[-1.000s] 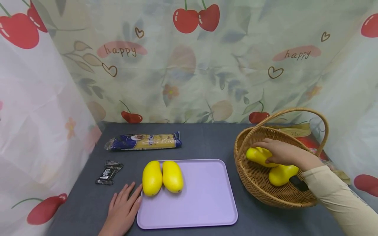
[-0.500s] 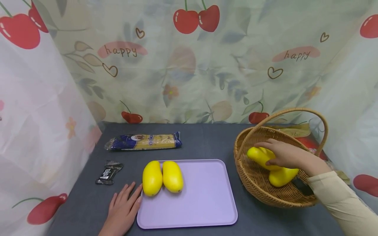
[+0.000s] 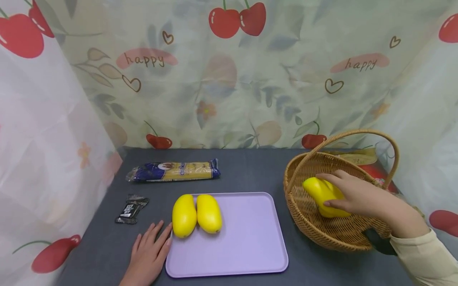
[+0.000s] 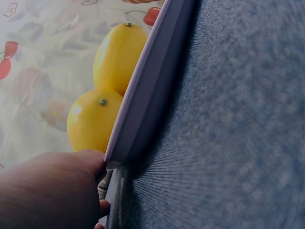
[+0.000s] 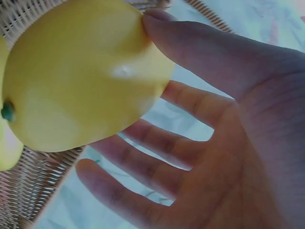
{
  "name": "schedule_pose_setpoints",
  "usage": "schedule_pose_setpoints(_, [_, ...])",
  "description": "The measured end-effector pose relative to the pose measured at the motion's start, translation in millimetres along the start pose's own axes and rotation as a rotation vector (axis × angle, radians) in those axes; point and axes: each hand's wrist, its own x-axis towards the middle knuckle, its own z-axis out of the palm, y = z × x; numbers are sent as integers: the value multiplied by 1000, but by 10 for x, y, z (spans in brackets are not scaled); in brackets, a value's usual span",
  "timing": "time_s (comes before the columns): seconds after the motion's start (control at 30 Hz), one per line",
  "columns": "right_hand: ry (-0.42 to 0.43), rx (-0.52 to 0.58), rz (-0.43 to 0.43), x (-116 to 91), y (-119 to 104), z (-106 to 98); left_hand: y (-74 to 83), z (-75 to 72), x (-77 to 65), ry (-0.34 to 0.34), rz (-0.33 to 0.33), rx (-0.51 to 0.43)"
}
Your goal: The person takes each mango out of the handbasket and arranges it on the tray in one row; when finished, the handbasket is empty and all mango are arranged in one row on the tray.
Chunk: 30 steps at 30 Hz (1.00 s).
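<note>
My right hand point(image 3: 361, 195) reaches into a wicker basket point(image 3: 307, 230) and grips a yellow mango point(image 3: 318, 191) between thumb and fingers. In the right wrist view that mango point(image 5: 90, 71) fills much of the picture, and part of a second mango point(image 5: 10, 150) shows at the left edge. My left hand point(image 3: 147, 254) lies flat with its fingers spread, touching the left rim of a light purple tray point(image 3: 247, 238). Two mangoes, a left one point(image 3: 184, 216) and a right one point(image 3: 209, 214), lie side by side on the tray's left part.
A packet of pasta point(image 3: 175, 171) lies at the back left. A small black wrapped snack point(image 3: 131, 209) sits nearer the left hand. The basket's tall arched handle point(image 3: 358, 133) rises over the right arm. Behind the basket are a tan packet point(image 3: 361, 157) and a red one.
My right hand has shifted slightly right and toward me, with the mango following it and covering more of the second mango in the basket. The left hand stays put.
</note>
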Motion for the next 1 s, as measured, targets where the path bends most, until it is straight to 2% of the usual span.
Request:
schedule_pose_setpoints(0.33, [24, -12, 14, -196, -181, -55, -4, -3, -1, 10, 18, -5])
schedule_pose_setpoints(0.6, [84, -63, 29, -328, -377, -141, -14, 6, 2, 14, 15, -11])
schedule_pose_setpoints(0.83, [160, -57, -76, -354, -619, -169, -12, -4, -7, 22, 12, -4])
schedule_pose_setpoints(1.0, [160, -36, -108, -313, -801, -139, 0, -6, -7, 25, 18, -9])
